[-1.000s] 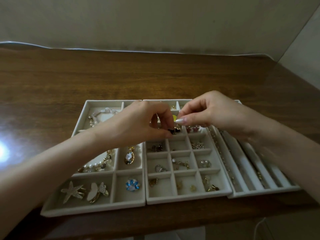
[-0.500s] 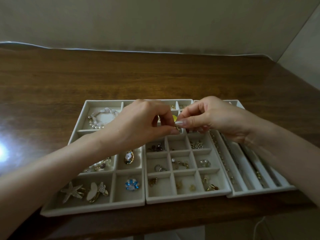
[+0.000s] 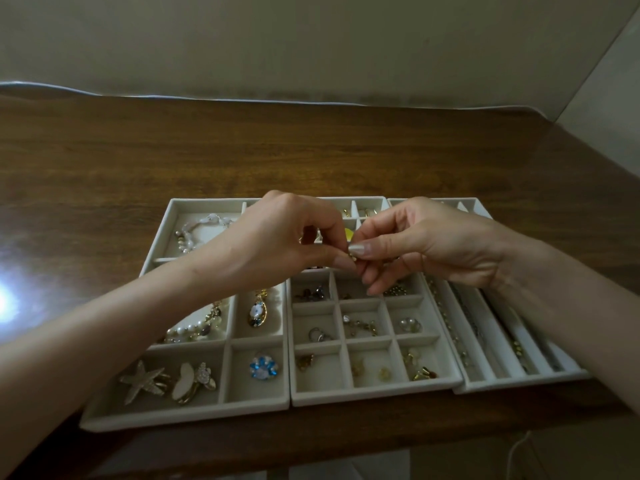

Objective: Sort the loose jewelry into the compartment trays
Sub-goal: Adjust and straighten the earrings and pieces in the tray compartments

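Three white compartment trays sit side by side on a wooden table: a left tray [image 3: 114,415] with large cells, a middle tray [image 3: 377,393] with small cells, and a right tray [image 3: 519,382] with long slots. My left hand [image 3: 273,242] and my right hand [image 3: 419,244] meet above the middle tray. Both pinch one small gold piece of jewelry [image 3: 352,257] between thumb and fingertips. The piece is mostly hidden by the fingers.
The left tray holds a starfish clip [image 3: 140,380], a blue flower brooch [image 3: 264,368], a pendant [image 3: 257,311] and pearl bracelets [image 3: 194,327]. Small earrings lie in the middle cells, chains [image 3: 450,327] in the long slots. A wall stands behind the table; the table's front edge is near.
Both hands stayed joined over the middle tray and shifted slightly; the dark piece seen hanging below the fingertips a second ago is now tucked between them.
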`<state>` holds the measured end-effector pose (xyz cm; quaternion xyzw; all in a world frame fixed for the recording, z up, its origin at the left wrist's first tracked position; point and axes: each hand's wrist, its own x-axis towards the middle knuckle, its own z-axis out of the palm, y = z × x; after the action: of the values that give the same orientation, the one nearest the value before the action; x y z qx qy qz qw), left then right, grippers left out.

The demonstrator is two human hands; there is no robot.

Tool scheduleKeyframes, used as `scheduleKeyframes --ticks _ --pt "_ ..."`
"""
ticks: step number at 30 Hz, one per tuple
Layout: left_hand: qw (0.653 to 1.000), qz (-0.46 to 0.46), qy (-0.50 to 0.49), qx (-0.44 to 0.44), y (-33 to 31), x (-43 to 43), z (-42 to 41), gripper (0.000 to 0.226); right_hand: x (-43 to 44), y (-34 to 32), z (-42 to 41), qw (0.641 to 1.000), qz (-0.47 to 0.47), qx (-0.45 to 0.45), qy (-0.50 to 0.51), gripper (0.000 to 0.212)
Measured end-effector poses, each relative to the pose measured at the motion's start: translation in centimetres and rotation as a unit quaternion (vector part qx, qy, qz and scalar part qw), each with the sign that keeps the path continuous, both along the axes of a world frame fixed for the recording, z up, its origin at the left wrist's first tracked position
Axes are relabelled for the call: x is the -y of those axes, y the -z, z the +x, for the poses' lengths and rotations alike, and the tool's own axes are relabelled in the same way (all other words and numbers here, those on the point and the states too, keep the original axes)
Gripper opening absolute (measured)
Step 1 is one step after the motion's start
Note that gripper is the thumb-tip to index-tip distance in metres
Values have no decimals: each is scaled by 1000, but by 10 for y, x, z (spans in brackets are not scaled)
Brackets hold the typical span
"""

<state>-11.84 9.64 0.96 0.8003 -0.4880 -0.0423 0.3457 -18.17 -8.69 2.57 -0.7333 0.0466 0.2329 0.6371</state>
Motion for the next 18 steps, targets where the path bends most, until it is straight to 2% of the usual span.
scheduleKeyframes --ticks 5,12,15,18 --pt "1000 -7 10 6 1 0 1 22 -2 -1 -1 999 36 -12 -14 17" --pt "1000 -2 0 18 4 1 0 21 -3 0 0 999 47 -7 -21 11" --pt "1000 -9 2 10 5 1 1 22 -4 0 1 1000 2 21 -8 9" --pt "999 -19 0 -46 4 1 3 21 -6 1 2 997 -35 68 33 13"
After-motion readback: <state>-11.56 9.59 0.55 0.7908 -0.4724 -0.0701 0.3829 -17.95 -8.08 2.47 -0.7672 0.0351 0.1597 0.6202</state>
